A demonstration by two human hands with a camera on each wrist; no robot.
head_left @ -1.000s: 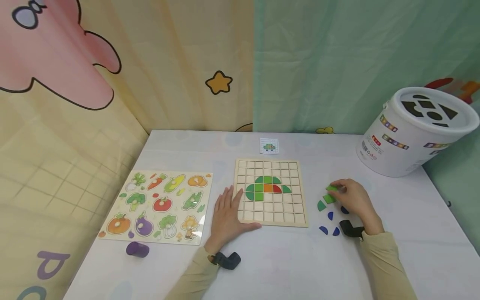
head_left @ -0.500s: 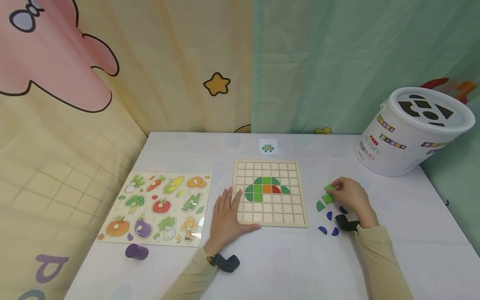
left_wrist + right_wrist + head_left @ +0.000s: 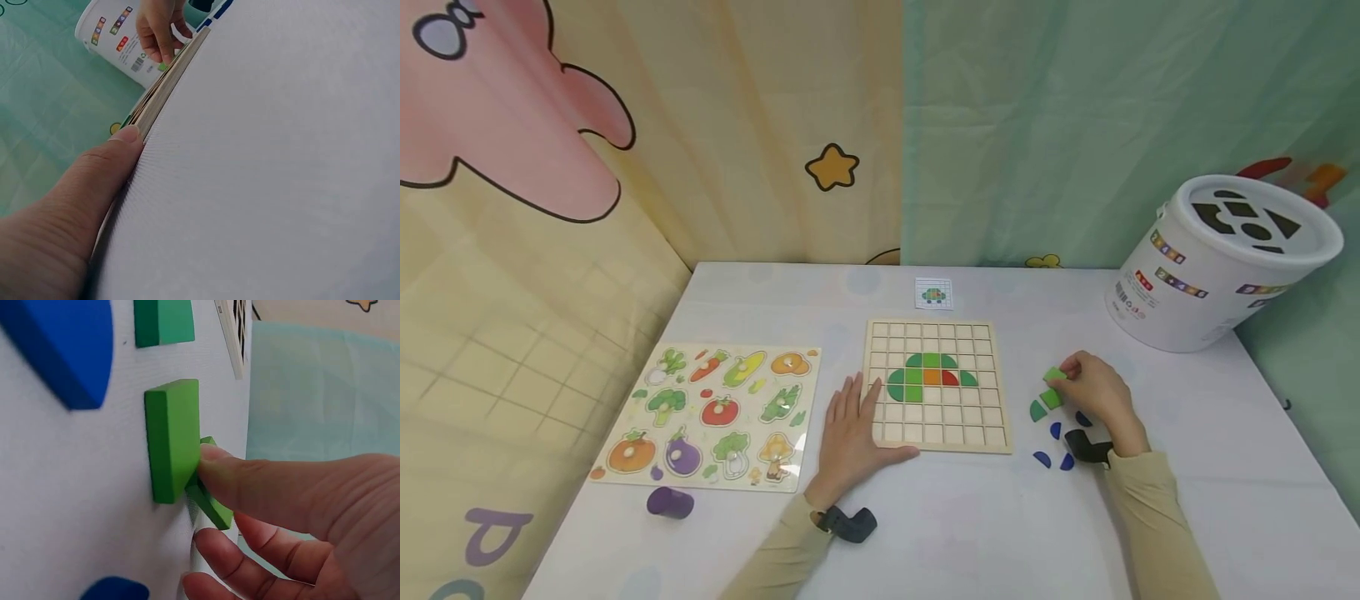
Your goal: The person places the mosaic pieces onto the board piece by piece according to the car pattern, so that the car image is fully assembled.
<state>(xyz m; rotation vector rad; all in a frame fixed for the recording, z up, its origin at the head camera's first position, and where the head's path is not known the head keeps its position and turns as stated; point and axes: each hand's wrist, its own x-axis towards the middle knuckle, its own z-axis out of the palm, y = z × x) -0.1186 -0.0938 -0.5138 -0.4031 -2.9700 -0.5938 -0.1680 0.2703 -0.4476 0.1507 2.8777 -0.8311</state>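
Your left hand is at the left side of the wooden grid board — index fingertip at its left edge, thumb lying along its near edge. Fingers straight, thumb spread well away from them.

Your right hand is right of the grid board, thumb and forefinger pinched on the far light green square, which sits tilted in the right wrist view; the forefinger's tip is hidden there. The other fingers are bent, holding nothing you can see. A second light green square, also right of the grid board, lies on its near side; whether your thumb brushes it, you cannot tell.

Same side of the grid board: a dark green piece, then four blue pieces toward its near right corner.

On the grid board itself: light green squares, dark green curved pieces, an orange square and, just right of that, a red piece.

Beyond the grid board's far edge, a small picture card. Left of the grid board, a vegetable puzzle; farther left and nearer you, a purple cylinder. Far right of the grid board — a white bucket, its lid cut with shaped holes.
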